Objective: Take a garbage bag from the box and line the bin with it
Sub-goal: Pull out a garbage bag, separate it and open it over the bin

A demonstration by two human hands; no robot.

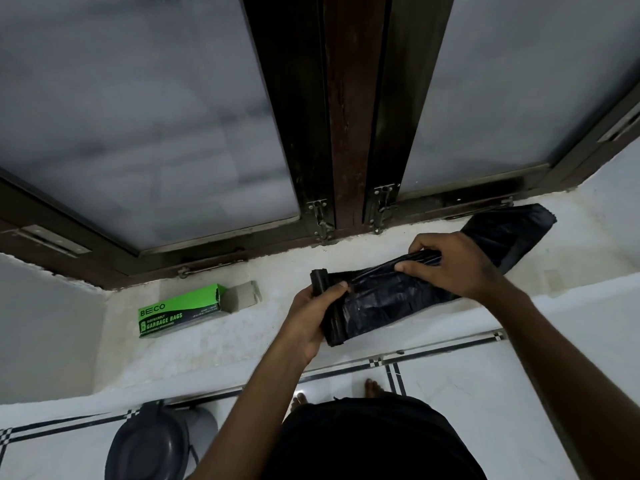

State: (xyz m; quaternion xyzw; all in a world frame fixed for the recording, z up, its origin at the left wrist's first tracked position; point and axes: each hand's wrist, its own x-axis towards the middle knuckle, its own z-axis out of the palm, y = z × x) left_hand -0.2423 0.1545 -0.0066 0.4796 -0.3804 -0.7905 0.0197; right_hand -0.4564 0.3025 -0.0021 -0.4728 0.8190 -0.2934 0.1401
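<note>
A green and black garbage bag box [180,311] lies on the white window ledge [214,344], its right end flap open. My left hand [313,315] grips a black roll of garbage bags [327,308] above the ledge. A black garbage bag [502,237] is unrolled from it and stretches up and right across the ledge. My right hand [446,263] pinches this bag partway along its length. A dark lidded bin [149,445] stands on the floor at the lower left, below the ledge, with its lid closed.
A dark wooden window frame [346,133] with frosted panes and metal latches rises behind the ledge. The floor below has white tiles with black border lines [398,375]. My bare feet [372,388] stand close to the ledge's front.
</note>
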